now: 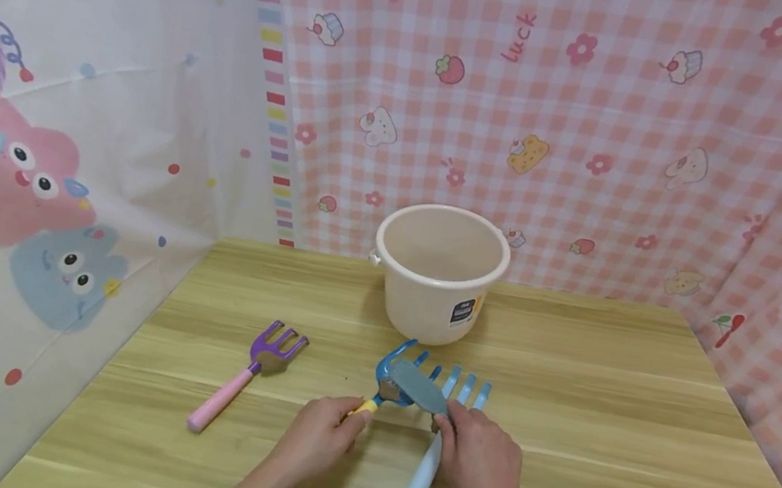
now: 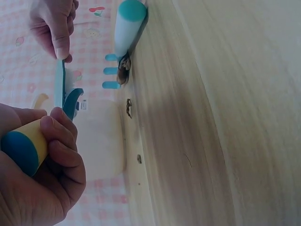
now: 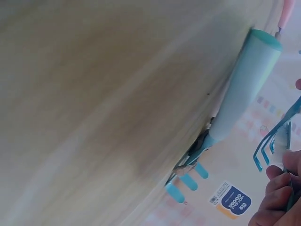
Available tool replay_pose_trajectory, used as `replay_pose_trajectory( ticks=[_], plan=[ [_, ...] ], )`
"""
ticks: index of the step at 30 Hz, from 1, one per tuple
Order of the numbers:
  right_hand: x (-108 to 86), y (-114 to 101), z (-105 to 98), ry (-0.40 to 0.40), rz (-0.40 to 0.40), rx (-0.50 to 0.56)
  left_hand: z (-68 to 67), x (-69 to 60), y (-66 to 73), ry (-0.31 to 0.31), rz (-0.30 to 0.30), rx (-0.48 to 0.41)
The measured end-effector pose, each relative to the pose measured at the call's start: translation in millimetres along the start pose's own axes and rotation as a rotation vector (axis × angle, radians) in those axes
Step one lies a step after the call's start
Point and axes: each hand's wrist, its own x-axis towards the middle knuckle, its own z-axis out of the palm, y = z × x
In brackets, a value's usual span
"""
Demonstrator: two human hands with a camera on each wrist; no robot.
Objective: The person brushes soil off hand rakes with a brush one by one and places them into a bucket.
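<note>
My left hand [image 1: 317, 435] grips the yellow handle of a blue hand rake [image 1: 383, 369], its tines pointing away from me and brown dirt on its head. My right hand [image 1: 484, 456] pinches one end of a flat teal brush [image 1: 419, 386], which lies across the rake head; pale bristles [image 3: 281, 140] seem to show under it in the right wrist view. Below the right hand, a light blue hand rake [image 1: 422, 476] lies on the table, with brown dirt [image 2: 123, 70] near its neck. A purple hand rake [image 1: 222, 400] with a pink handle lies at the left, dirt on its head.
A cream bucket [image 1: 435, 305] stands behind the rakes, its inside bottom hidden. Small dark crumbs [image 2: 129, 108] lie on the wood-grain table [image 1: 641, 399]. A pink checked cloth [image 1: 594, 106] hangs at the back and right, a white printed sheet [image 1: 145, 114] at the left.
</note>
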Motion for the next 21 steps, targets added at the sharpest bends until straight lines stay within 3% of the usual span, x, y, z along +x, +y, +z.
replay_pose_trajectory(
  ticks=[6,21],
  plan=[
    [0.0,4.2,2.5,0.037,-0.015,-0.029,-0.2,0.2,-0.1,0.002,-0.002,0.004],
    [5.6,8.0,-0.9,0.047,0.074,0.064,-2.2,1.1,0.6,-0.007,-0.01,0.012]
  ],
)
